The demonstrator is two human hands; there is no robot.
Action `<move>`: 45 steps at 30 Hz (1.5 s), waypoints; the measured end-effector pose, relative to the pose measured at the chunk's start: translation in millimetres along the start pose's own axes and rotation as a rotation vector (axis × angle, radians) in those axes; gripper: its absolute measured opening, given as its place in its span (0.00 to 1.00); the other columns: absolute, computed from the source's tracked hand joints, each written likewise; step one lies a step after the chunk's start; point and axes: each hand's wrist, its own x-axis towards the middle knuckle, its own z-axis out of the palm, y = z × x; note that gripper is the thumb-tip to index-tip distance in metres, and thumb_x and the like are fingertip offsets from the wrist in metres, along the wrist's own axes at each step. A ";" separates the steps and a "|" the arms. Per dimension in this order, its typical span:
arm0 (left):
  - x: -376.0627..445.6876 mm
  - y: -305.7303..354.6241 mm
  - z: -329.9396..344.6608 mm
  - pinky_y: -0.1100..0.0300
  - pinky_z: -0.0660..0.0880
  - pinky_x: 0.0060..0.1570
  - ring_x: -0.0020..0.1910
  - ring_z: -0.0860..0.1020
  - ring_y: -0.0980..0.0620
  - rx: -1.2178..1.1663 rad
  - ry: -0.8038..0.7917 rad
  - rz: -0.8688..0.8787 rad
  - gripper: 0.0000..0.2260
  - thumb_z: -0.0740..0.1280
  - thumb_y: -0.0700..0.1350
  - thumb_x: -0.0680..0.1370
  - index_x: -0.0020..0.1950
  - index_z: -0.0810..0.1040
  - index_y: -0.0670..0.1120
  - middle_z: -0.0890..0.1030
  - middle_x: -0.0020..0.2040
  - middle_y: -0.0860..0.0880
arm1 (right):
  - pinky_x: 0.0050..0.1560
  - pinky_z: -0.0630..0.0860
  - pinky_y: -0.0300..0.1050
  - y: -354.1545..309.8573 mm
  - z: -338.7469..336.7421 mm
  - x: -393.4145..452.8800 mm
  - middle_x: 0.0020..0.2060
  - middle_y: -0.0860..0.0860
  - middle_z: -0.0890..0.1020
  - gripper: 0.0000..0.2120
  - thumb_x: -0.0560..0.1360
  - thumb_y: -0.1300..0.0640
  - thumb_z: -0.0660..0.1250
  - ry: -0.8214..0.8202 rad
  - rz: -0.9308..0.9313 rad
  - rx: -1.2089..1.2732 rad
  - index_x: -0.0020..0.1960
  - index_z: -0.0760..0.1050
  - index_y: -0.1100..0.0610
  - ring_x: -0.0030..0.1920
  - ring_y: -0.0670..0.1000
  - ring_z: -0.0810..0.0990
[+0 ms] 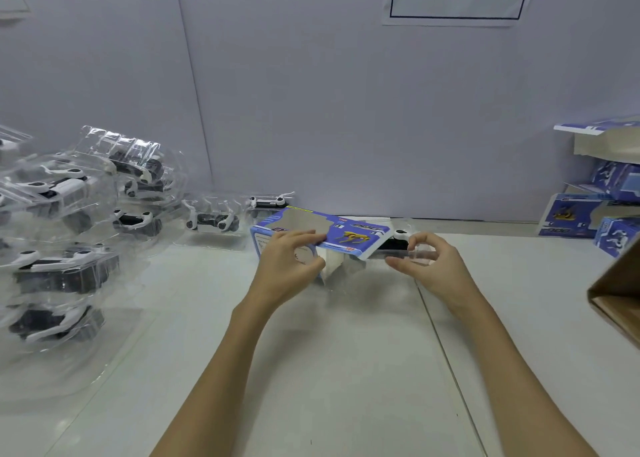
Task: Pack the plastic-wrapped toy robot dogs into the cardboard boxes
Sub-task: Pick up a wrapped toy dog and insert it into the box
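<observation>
A blue printed cardboard box [349, 238] lies on its side in the middle of the white table, its open end facing right. My left hand [289, 266] grips the box's left end, thumb underneath and fingers on top. My right hand [427, 262] pinches the clear plastic shell of a black-and-white toy robot dog [398, 242] that sits partly inside the box's open right end. Most of that toy is hidden by the box.
Several plastic-wrapped robot dogs [69, 214] are heaped on the left, with two more [213, 219] along the back wall. Blue printed boxes [595, 210] are stacked at the right. A brown carton's corner [616, 294] juts in at the right edge.
</observation>
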 end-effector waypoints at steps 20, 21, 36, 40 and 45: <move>-7.5 -19.5 39.0 0.33 0.62 0.71 0.81 0.54 0.45 0.542 -0.070 0.046 0.22 0.66 0.62 0.79 0.71 0.70 0.57 0.66 0.76 0.54 | 0.60 0.76 0.46 11.7 30.9 -1.3 0.63 0.52 0.74 0.20 0.69 0.48 0.82 0.006 0.099 -0.184 0.57 0.79 0.47 0.61 0.51 0.78; -7.3 -20.3 39.7 0.35 0.65 0.68 0.79 0.58 0.44 0.581 -0.060 0.060 0.22 0.66 0.60 0.78 0.70 0.70 0.56 0.69 0.72 0.54 | 0.56 0.75 0.44 9.7 35.2 -3.3 0.62 0.52 0.75 0.20 0.69 0.48 0.83 0.049 0.101 -0.184 0.56 0.79 0.48 0.58 0.51 0.78; -8.1 -24.0 30.1 0.41 0.60 0.70 0.82 0.49 0.46 0.681 -0.271 0.168 0.42 0.70 0.59 0.76 0.84 0.50 0.59 0.55 0.83 0.57 | 0.68 0.72 0.52 -22.0 86.9 -28.1 0.58 0.60 0.83 0.21 0.73 0.70 0.58 -0.215 0.427 1.102 0.65 0.76 0.64 0.54 0.57 0.82; -9.7 -24.1 31.2 0.45 0.61 0.67 0.81 0.56 0.46 0.571 -0.125 0.178 0.44 0.76 0.55 0.69 0.82 0.60 0.55 0.64 0.79 0.58 | 0.71 0.72 0.53 -31.6 77.0 -28.6 0.63 0.64 0.82 0.29 0.67 0.69 0.59 -0.277 0.380 1.161 0.68 0.74 0.66 0.59 0.61 0.81; -4.9 -10.9 15.1 0.57 0.60 0.62 0.61 0.74 0.49 0.263 0.276 0.279 0.35 0.82 0.55 0.65 0.69 0.74 0.51 0.78 0.59 0.58 | 0.64 0.80 0.51 -49.5 65.1 -23.5 0.60 0.63 0.84 0.21 0.76 0.77 0.57 0.037 0.075 0.777 0.63 0.74 0.62 0.59 0.60 0.83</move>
